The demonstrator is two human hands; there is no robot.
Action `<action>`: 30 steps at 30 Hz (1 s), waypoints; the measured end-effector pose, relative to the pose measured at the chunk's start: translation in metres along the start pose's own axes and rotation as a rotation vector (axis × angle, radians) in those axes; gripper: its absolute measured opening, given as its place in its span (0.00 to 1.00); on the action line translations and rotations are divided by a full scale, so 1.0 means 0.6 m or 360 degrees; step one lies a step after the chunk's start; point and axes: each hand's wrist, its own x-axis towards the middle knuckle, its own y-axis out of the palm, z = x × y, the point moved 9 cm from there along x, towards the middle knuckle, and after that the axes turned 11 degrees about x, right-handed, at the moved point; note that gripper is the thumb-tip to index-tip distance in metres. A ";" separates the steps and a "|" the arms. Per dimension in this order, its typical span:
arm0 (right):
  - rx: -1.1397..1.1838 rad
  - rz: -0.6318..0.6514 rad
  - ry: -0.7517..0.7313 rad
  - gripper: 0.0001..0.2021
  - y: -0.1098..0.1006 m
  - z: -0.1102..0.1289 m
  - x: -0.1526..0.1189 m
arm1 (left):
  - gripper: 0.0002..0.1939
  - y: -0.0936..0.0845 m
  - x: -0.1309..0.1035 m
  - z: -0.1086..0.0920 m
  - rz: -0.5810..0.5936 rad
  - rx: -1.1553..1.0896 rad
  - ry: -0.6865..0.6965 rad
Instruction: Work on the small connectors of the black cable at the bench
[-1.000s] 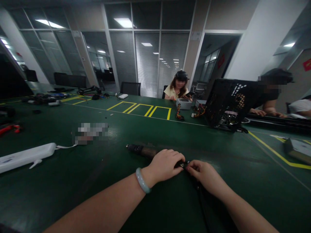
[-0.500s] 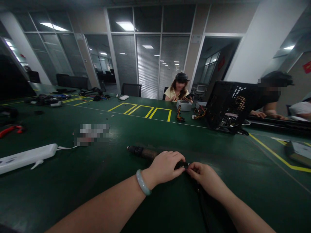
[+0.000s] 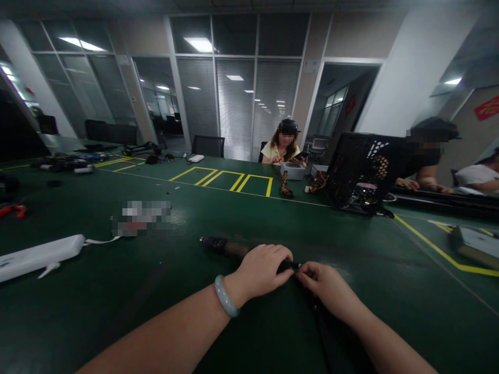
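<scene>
A dark electric screwdriver (image 3: pixel 230 248) lies along the green table, its narrow tip to the left. My left hand (image 3: pixel 263 270) is closed around its rear part, and a pale bangle circles that wrist. At the tail end, my right hand (image 3: pixel 322 280) pinches the small black connector of the power cable, its fingertips almost touching my left thumb. From there the black cable (image 3: pixel 322 327) runs down toward the near edge. My fingers hide most of the connector, so I cannot tell whether it is seated.
A white power strip (image 3: pixel 47 257) lies left, with red-handled pliers (image 3: pixel 13 210) behind it. A black computer case (image 3: pixel 364 171) stands back right. Across the table, a person sits behind a grey power supply (image 3: pixel 293 171); another person leans at right near a grey box (image 3: pixel 475 244).
The view has shifted slightly, so the whole scene sits a little further left. Both hands keep the same hold on the screwdriver and cable connector.
</scene>
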 end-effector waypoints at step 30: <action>0.0025 -0.0131 -0.0071 0.07 -0.010 -0.006 -0.003 | 0.10 0.024 0.005 0.006 0.0061 -0.0002 0.0023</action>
